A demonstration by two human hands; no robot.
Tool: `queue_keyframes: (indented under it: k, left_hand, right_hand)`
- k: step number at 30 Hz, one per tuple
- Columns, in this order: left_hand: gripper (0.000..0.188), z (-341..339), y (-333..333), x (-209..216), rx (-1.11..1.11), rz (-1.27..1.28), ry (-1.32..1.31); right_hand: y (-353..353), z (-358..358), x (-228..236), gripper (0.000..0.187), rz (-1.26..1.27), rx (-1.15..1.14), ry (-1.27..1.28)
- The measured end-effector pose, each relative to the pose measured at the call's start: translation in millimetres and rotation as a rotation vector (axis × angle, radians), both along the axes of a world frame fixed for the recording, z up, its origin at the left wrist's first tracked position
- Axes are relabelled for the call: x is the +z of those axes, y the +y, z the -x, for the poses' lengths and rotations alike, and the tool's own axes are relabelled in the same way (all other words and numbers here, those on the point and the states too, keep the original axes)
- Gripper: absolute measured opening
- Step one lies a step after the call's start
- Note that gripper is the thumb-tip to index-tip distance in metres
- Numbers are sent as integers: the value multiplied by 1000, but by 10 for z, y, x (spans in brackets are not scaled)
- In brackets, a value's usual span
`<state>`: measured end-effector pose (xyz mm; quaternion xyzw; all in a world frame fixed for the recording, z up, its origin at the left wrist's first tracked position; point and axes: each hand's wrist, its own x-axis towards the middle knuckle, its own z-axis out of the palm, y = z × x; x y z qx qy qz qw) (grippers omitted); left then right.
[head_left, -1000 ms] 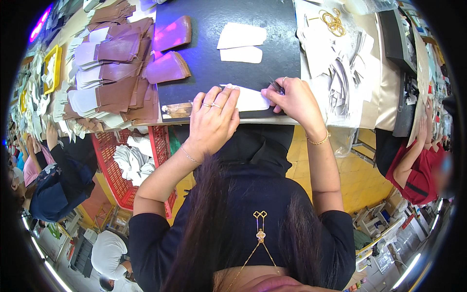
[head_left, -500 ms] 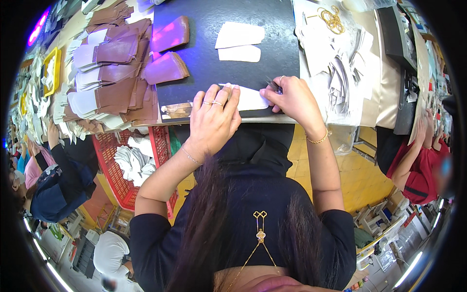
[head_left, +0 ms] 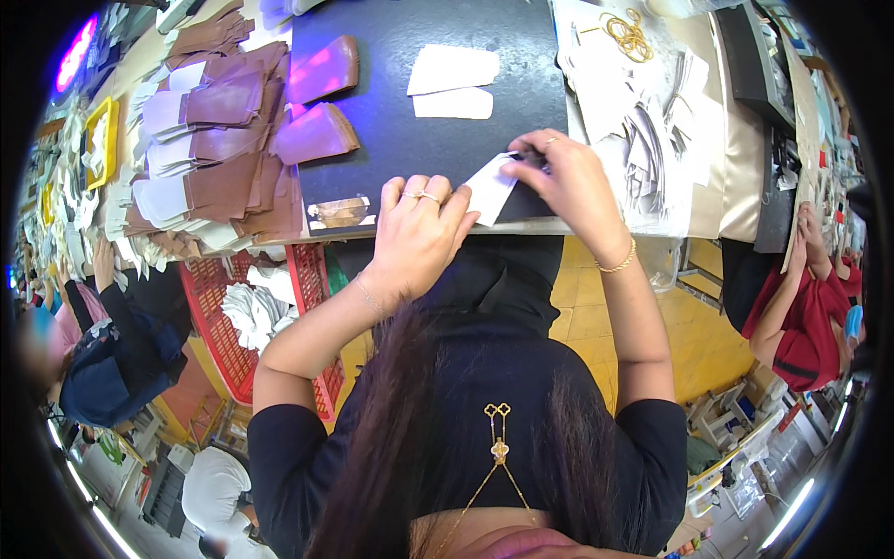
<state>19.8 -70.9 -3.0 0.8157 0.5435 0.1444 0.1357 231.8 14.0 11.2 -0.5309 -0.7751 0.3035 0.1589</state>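
Observation:
At the near edge of the black work mat [head_left: 438,121], a white tapered cut piece [head_left: 492,191] slants between my two hands. My left hand [head_left: 421,224] is closed on its lower left side, the fingers pressed together. At the upper right end, my right hand [head_left: 568,182] lays its thumb on the piece. A small dark tool [head_left: 535,160] sits within the curled right fingers; its kind is mostly hidden. Two more white pieces [head_left: 453,79] lie farther up the mat. Two stacks of brown pieces [head_left: 317,132] rest at the mat's left side.
Brown and white cut pieces [head_left: 223,98] are heaped left of the mat. On the right lie bundles of white strips [head_left: 647,149] and a tangle of yellow bands [head_left: 633,37]. A red basket [head_left: 219,321] with white scraps stands below the table's left part. Other people work at both sides.
The white piece has turned from lying nearly level to a steep slant, its right end raised. My right hand has moved slightly up; my left has shifted a little right and down.

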Motion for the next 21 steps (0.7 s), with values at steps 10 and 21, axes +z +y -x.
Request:
queue_keyframes:
  k: [10, 21]
  left_hand:
    - [25, 91, 479, -120, -352, -178, -183]
    - [22, 80, 513, -134, -386, -212, -120]
  right_hand:
    - [-39, -114, -66, 24, 12, -51, 145]
    - [-14, -97, -211, 15, -237, 123, 26]
